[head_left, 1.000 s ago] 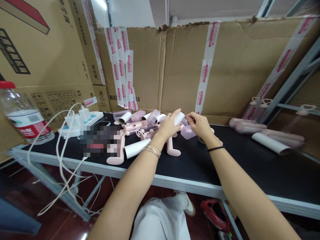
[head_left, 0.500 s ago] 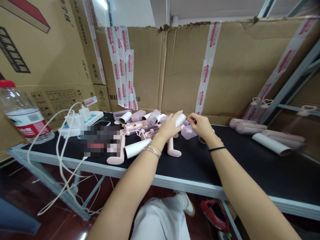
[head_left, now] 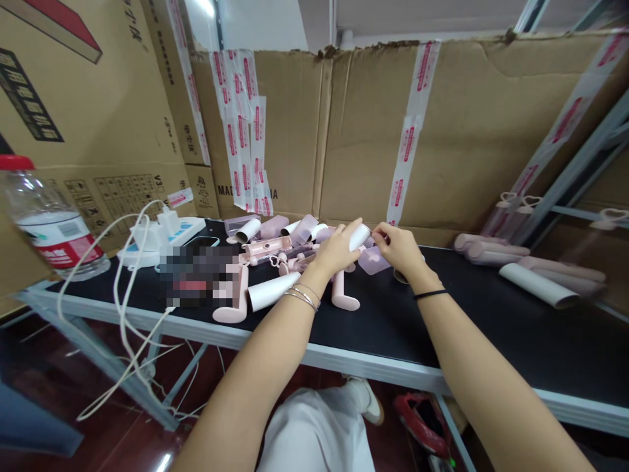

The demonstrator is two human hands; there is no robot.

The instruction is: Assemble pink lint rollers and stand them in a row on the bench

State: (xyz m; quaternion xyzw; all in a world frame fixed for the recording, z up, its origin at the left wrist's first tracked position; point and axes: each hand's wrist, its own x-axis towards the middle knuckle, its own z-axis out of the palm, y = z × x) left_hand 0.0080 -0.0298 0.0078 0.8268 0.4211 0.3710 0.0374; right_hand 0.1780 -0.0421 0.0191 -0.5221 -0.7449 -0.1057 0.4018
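My left hand (head_left: 335, 249) is closed around a white paper roll (head_left: 360, 236), held over the black table (head_left: 442, 328). My right hand (head_left: 400, 249) pinches at the end of that same roll with its fingertips. Just below and between my hands lies a translucent pink cover (head_left: 372, 260). A pile of pink handles and white rolls (head_left: 280, 252) sits to the left of my hands. One pink handle (head_left: 343, 295) and a white roll (head_left: 272, 292) lie near my left wrist.
A water bottle (head_left: 46, 223) stands at the far left beside a white power strip (head_left: 162, 233) with trailing cables. Finished pink and white rollers (head_left: 531, 272) lie at the right. Taped cardboard walls (head_left: 368, 131) enclose the table's back.
Both hands stay on the white roll with only small finger shifts. The view has drifted slightly.
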